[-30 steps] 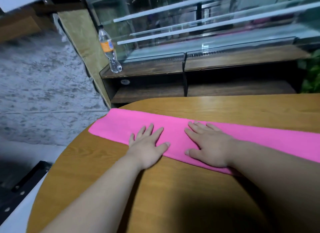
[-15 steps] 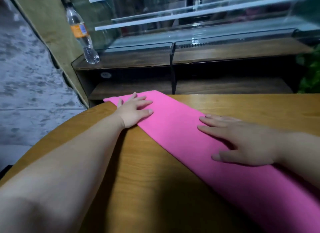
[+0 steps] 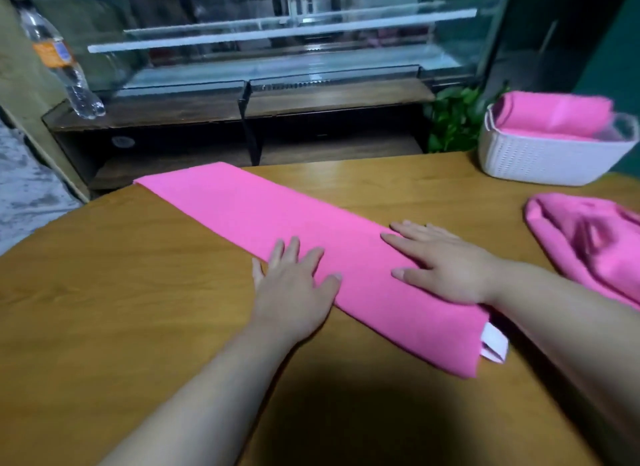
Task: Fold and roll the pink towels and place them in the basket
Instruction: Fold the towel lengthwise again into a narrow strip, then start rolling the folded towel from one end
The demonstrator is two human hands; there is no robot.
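Flat beneath both spread palms, left hand (image 3: 294, 285) and right hand (image 3: 446, 264), lies the folded towel (image 3: 277, 216).

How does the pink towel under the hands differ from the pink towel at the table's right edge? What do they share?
The strip towel lies flat and smooth; the heaped towel is bunched. The left hand and right hand rest on the strip towel; nothing touches the heaped towel. The strip towel shows a white tag; the heaped towel shows none. Both are pink and lie on the table.
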